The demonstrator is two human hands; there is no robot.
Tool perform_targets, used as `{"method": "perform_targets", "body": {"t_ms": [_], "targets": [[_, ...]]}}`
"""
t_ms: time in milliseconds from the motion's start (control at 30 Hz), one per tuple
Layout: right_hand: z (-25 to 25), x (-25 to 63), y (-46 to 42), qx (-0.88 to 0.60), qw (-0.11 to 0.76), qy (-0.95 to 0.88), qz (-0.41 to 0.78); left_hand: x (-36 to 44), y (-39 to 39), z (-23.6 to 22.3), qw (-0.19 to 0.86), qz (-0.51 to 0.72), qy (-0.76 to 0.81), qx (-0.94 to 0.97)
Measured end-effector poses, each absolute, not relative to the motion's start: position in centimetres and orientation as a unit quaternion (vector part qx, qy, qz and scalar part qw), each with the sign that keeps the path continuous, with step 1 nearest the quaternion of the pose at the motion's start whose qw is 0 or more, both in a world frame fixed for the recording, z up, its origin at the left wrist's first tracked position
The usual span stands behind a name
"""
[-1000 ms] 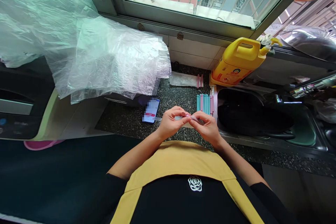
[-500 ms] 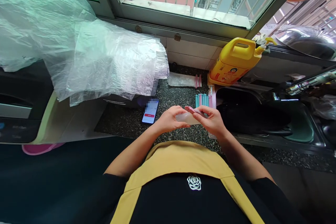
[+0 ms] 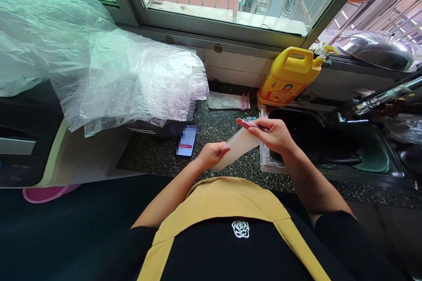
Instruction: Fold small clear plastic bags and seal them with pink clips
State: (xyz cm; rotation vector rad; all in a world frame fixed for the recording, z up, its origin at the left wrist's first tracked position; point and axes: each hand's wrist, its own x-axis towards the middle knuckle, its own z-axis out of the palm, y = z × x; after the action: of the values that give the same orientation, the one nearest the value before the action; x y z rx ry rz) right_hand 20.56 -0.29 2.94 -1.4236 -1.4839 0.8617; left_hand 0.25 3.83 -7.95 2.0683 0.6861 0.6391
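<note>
One held pale bag point(image 3: 239, 149), two pink clips point(image 3: 248, 101) on another bag point(image 3: 224, 100), one phone point(image 3: 187, 140), one yellow jug point(image 3: 286, 77)

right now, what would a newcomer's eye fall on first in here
Probably the bright yellow jug first, standing right of centre near the wall. The big spread of clear plastic sheeting, draped across the left side, comes close behind. Then, in the middle, the pale bag held between the left grip and the right grip, which also holds a pink clip.

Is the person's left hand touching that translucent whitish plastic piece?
Touching: the head view shows the left hand gripping the translucent whitish plastic piece, thumb over it.
</note>
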Motion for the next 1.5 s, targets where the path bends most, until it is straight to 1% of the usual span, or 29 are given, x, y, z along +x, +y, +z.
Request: {"method": "perform_targets", "body": {"t_ms": [133, 300, 467, 600, 667, 733, 767, 867, 933, 1000, 1067, 1167, 1367, 1500], "targets": [[2.9, 20.7, 0.2, -0.583, 0.405, -0.619, 0.335, 0.2, 4.0, -8.6, 0.449, 0.244, 0.283, 0.812], [3.6, 20.3, 0.7, -0.591, 0.339, -0.642, 0.351, 0.3, 4.9, -6.9, 0.536, 0.151, 0.280, 0.782], [4.7, 19.5, 1.6, -0.575, 0.303, -0.681, 0.337, 2.1, 5.7, -4.1, 0.601, 0.212, 0.273, 0.721], [5.5, 19.5, 2.5, -0.575, 0.299, -0.702, 0.296, 3.1, 5.7, -4.5, 0.656, 0.192, 0.312, 0.660], [5.7, 19.8, 3.1, -0.575, 0.293, -0.702, 0.301, 3.2, 5.6, -5.1, 0.664, 0.193, 0.324, 0.645], [5.6, 20.4, 3.6, -0.574, 0.306, -0.687, 0.324, 3.2, 5.7, -5.5, 0.672, 0.204, 0.335, 0.629], [5.4, 20.7, 3.7, -0.575, 0.329, -0.672, 0.331, 3.2, 5.7, -5.5, 0.677, 0.216, 0.341, 0.615], [3.5, 20.9, 3.4, -0.577, 0.443, -0.602, 0.330, 3.1, 5.9, -5.1, 0.689, 0.287, 0.356, 0.562], [1.2, 20.2, 2.4, -0.574, 0.499, -0.557, 0.334, 3.1, 6.3, -4.7, 0.690, 0.345, 0.365, 0.521], [-1.6, 18.9, 0.9, -0.575, 0.501, -0.543, 0.350, 3.2, 6.7, -4.2, 0.690, 0.380, 0.373, 0.490], [-4.1, 17.5, -0.5, -0.582, 0.478, -0.547, 0.366, 3.3, 7.0, -3.9, 0.692, 0.398, 0.372, 0.473], [-6.7, 16.1, -1.8, -0.609, 0.482, -0.532, 0.338, 3.6, 7.2, -3.5, 0.696, 0.408, 0.362, 0.467], [-8.2, 15.7, -2.2, -0.622, 0.512, -0.518, 0.287, 4.1, 6.6, -3.4, 0.692, 0.412, 0.357, 0.473], [-7.4, 17.0, -1.8, -0.607, 0.498, -0.534, 0.313, 4.0, 6.6, -3.6, 0.690, 0.402, 0.356, 0.486]]}}
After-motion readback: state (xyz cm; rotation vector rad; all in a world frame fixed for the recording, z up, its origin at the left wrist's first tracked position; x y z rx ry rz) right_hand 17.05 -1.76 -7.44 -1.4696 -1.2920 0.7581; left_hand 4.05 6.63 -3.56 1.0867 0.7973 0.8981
